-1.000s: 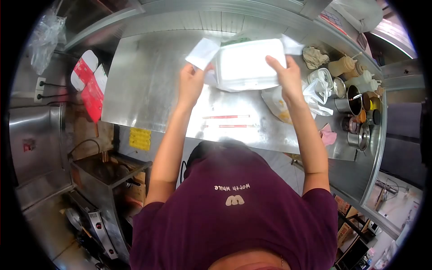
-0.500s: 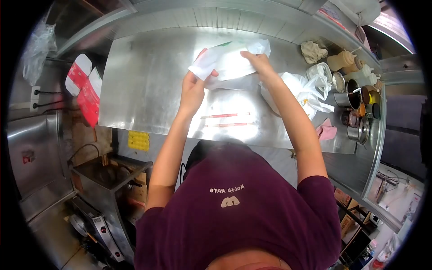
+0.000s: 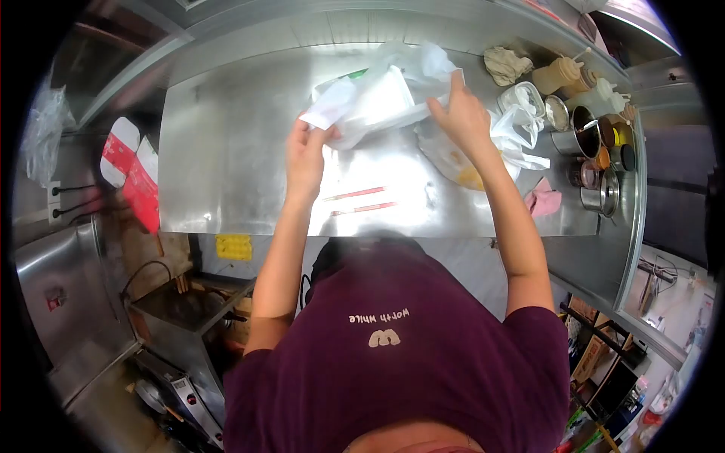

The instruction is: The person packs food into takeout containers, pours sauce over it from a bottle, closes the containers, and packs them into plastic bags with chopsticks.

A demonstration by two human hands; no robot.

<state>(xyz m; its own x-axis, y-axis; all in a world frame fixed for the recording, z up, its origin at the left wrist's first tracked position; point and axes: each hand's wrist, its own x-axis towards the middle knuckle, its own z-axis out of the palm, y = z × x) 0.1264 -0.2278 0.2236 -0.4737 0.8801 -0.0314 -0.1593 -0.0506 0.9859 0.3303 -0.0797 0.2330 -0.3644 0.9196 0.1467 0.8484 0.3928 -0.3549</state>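
A thin white plastic bag is spread between my two hands over the steel counter, its mouth wide. Inside it a white box-like container shows, with a bit of green at the far edge. My left hand pinches the bag's near left edge. At the right rim, my right hand grips the plastic, thumb apart from the fingers. Two slim red-and-white paper-wrapped sticks lie on the counter nearer my body. Another white bag, with something yellow-orange inside, rests below my right hand, partly covered by my forearm.
Along the right stand squeeze bottles, a clear tub, a pot with dark contents and several jars. A pink cloth and a beige cloth lie there too. Red-and-white cartons hang at the left edge.
The bag has been pulled wider, and the white container inside shows more. My left hand has shifted left; my right hand has turned upward and moved slightly right along the rim.
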